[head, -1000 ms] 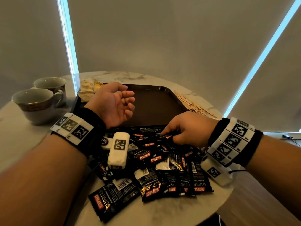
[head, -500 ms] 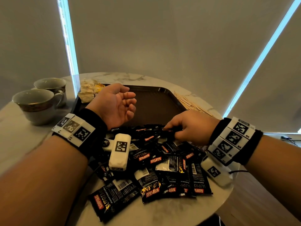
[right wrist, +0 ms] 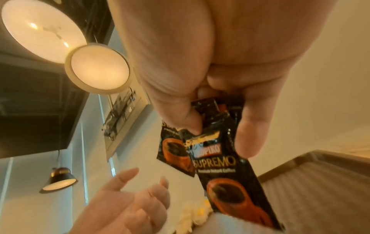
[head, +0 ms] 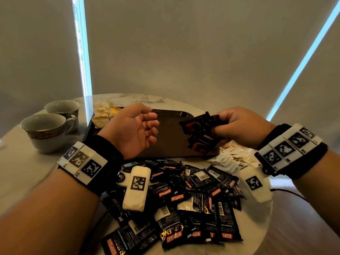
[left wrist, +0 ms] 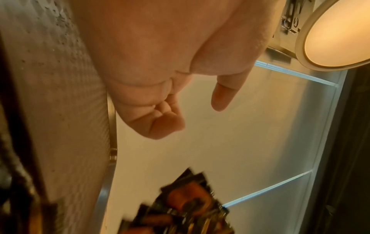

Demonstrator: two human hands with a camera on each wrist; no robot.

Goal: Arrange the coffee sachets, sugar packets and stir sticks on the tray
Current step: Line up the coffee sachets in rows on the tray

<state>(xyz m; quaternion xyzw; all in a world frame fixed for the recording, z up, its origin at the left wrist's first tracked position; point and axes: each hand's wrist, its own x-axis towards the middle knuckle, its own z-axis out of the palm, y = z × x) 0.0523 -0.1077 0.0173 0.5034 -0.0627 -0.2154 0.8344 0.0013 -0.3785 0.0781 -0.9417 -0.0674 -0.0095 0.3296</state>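
Since 1 second ago, the right hand (head: 241, 126) has risen from the pile of coffee sachets (head: 185, 203) and now holds a small bunch of sachets (head: 200, 134) in the air above the dark tray (head: 165, 144). Its grip is pressed on them, thumb against fingers (right wrist: 250, 134), and at least 2 sachets show in the right wrist view. The left hand (head: 134, 129) hovers palm up over the left part of the tray, fingers loosely curled, holding nothing. The pile lies on the counter (head: 27, 172) in front of the tray. Pale sugar packets (head: 231, 157) lie right of the tray, under the right wrist. 2 cups (head: 47, 129) stand on the left.
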